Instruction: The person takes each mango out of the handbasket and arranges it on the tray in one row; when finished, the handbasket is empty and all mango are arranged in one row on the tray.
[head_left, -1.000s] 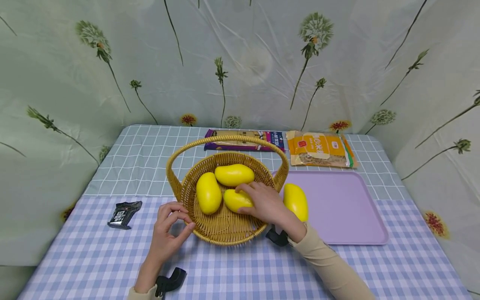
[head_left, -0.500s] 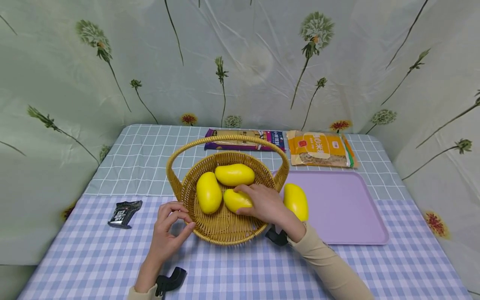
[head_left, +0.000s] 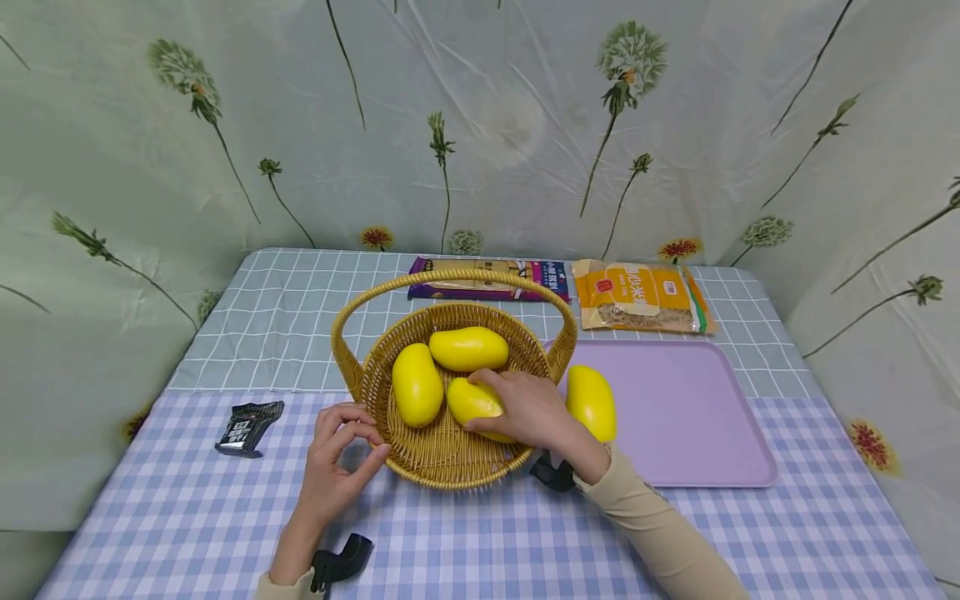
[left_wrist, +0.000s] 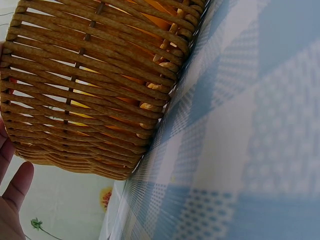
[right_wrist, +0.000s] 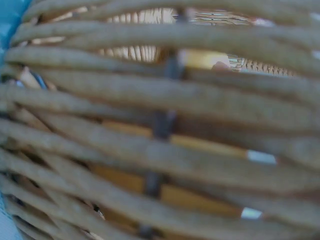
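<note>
**Right hand on mango in wicker basket, left hand at basket rim**

Nearest, on the blue checked tablecloth (head_left: pixel 465 542), the left hand (head_left: pixel 333 467) sat with fingers loosely curled, gripping nothing, thumb tip touching the near-left outer wall of the wicker basket (head_left: pixel 442 467). The left wrist view showed only that wall close up, with a thumb at the frame edge. To the right, the right hand (head_left: pixel 528 408) reached over the near-right rim into the basket, fingers curled round the nearest mango (head_left: pixel 468 400). Two more mangoes lay inside: one at left (head_left: pixel 417 385), one farther back (head_left: pixel 468 348). A fourth mango (head_left: pixel 591 402) lay outside, just right of the basket, on the left edge of the lilac tray (head_left: pixel 690 417). A small black packet (head_left: pixel 249 427) lay well left. Farthest, a purple packet (head_left: pixel 487 279) and an orange bag (head_left: pixel 641 297) lay flat beside each other.
</note>
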